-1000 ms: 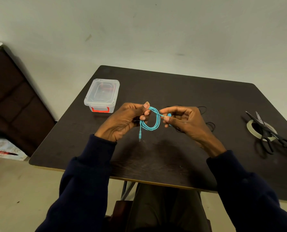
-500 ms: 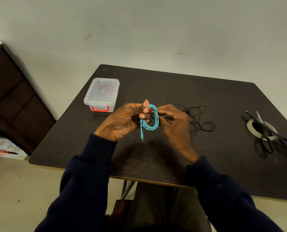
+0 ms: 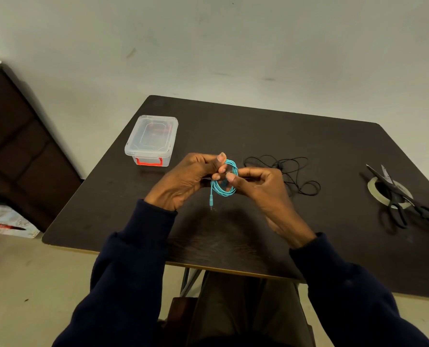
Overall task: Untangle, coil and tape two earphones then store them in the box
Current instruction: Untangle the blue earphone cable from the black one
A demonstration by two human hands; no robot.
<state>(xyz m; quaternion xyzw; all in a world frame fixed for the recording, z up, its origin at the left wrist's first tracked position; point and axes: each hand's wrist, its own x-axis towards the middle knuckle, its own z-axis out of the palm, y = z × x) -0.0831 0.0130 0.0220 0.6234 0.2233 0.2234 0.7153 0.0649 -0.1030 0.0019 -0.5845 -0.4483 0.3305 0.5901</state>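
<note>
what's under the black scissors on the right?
A pale roll of tape, lying flat on the dark table. The black scissors lie across it and cover part of its ring.

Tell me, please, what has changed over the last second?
The right hand moved left to the coiled teal earphone and now pinches it, uncovering the black earphone. The left hand kept gripping it; box, scissors and tape stayed put.

Two earphones — one box, one scissors, one tape roll.
</note>
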